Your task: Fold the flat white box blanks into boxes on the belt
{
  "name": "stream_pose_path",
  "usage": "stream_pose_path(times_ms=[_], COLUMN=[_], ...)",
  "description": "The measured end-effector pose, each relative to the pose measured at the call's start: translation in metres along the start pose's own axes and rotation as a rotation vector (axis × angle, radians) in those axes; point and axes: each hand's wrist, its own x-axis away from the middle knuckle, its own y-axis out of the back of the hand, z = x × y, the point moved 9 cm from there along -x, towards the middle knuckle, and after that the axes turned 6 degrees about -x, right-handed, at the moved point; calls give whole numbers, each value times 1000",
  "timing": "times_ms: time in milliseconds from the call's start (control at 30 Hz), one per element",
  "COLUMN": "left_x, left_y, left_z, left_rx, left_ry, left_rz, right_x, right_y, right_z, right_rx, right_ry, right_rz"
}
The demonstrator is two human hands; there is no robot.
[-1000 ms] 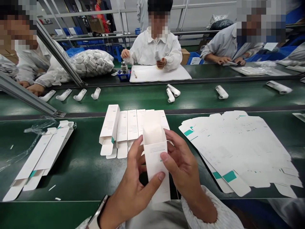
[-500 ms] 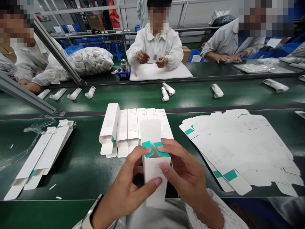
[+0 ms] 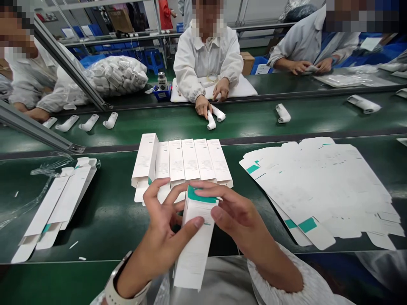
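A tall white carton [image 3: 194,250] with a teal flap at its top stands tilted between my hands, close to my body. My left hand [image 3: 168,228] grips its left side, thumb across the front and the other fingers partly hidden behind. At the top, my right hand [image 3: 238,212] has its fingers over the teal flap and its thumb on the front face near the upper right edge. Just beyond lies a row of several white cartons [image 3: 182,159], their near ends open with flaps sticking out.
Flat unfolded cartons [image 3: 321,190] lie piled on the right. Partly formed cartons [image 3: 60,203] rest at left beside clear plastic film. White handheld devices [image 3: 282,113] lie on the green conveyor [image 3: 152,120]. Across it, a co-worker's hand [image 3: 203,106] touches a device. A metal strut [image 3: 68,63] slants at left.
The carton's upright white flap and side flaps have folded down, so a teal flap now covers its top. The carton has tilted. The co-worker opposite has reached forward to the devices.
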Motion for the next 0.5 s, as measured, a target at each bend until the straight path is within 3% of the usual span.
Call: stream_pose_path(times_ms=[67, 200, 367, 500], left_x=[-2, -2, 2, 3], left_y=[-1, -1, -6, -8], left_z=[2, 5, 13, 14], left_rx=[-1, 10, -10, 13], left_ry=[72, 140, 146, 129], left_rz=[6, -8, 55, 78], right_x=[0, -2, 0, -1], right_y=[6, 13, 22, 23], right_z=[2, -3, 3, 2], right_rx=[34, 88, 231, 161], right_ry=[49, 14, 52, 36], right_rz=[-26, -42, -165, -188])
